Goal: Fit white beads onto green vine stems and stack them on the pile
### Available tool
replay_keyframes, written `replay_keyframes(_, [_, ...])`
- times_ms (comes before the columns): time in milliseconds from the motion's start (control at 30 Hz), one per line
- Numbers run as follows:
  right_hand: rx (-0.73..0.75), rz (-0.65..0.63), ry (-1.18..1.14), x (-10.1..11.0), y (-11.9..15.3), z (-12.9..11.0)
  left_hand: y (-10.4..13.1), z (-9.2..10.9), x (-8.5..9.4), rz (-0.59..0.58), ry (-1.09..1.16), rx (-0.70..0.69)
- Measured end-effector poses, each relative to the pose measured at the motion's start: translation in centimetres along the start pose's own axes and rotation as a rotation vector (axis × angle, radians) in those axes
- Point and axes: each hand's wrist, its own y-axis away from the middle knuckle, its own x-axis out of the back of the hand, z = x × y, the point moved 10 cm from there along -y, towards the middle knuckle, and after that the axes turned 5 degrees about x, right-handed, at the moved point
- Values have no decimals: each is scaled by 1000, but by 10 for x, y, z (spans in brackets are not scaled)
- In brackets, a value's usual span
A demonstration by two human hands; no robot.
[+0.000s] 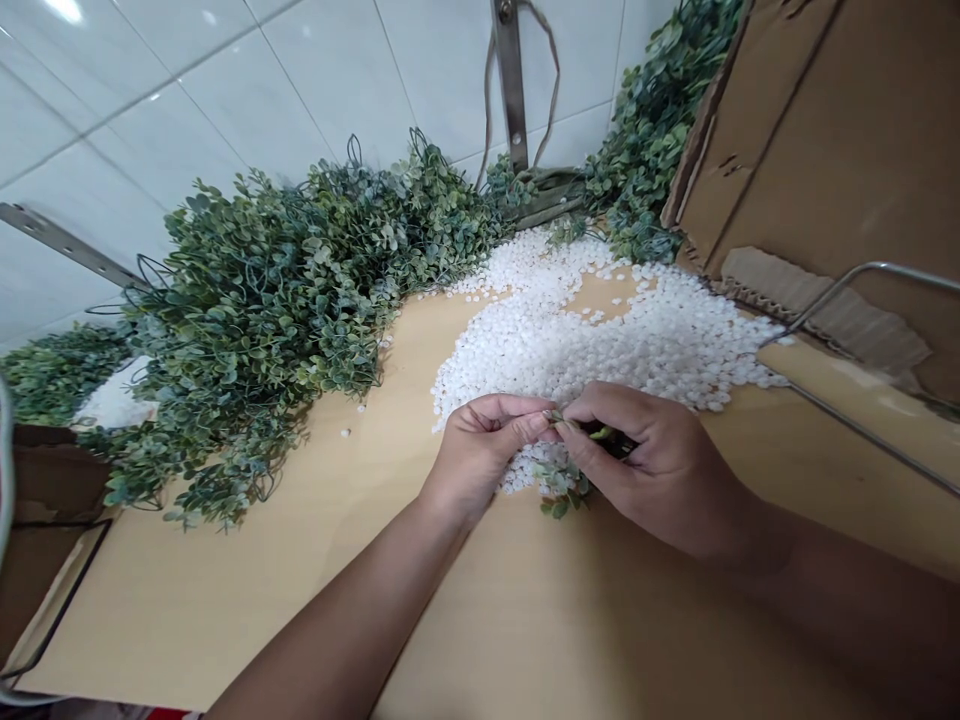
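Over the near edge of a pile of small white plastic pieces [570, 340], my two hands meet. My right hand [652, 460] is closed on an artificial leaf sprig [564, 490], whose green leaves hang below the fingers. My left hand [484, 445] pinches at the sprig's stem end, thumb and forefinger pressed together against the right fingertips. Whether a white piece sits between the fingertips is too small to tell. The hands hide part of the stem.
A large heap of artificial greenery [300, 280] lies along the tiled wall [300, 80] to the left. More greenery [645, 150] stands at the back right beside a cardboard box [840, 150]. A bent metal rod [855, 275] juts over the wooden tabletop [315, 560] at right.
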Motion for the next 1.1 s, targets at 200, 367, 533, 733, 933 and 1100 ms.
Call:
replay_keyframes(200, [5, 16, 22, 1, 0, 0, -1, 0, -1, 6, 11, -16])
replay_keyframes(367, [5, 2, 3, -1, -1, 0, -1, 0, 1, 24, 18, -6])
replay_keyframes(533, [-33, -32, -27, -3, -1, 5, -1, -2, 0, 10, -8, 19])
replay_keyframes(733, [-55, -53, -36, -4, -1, 9, -2, -3, -1, 3, -63, 28])
replay_keyframes(933, [-176, -78, -71, -9, 2, 22, -4, 2, -3, 1, -146, -9])
replay_keyframes(1100, [-319, -50, -282, -8, 1, 37, 2, 18, -3, 3, -138, -93])
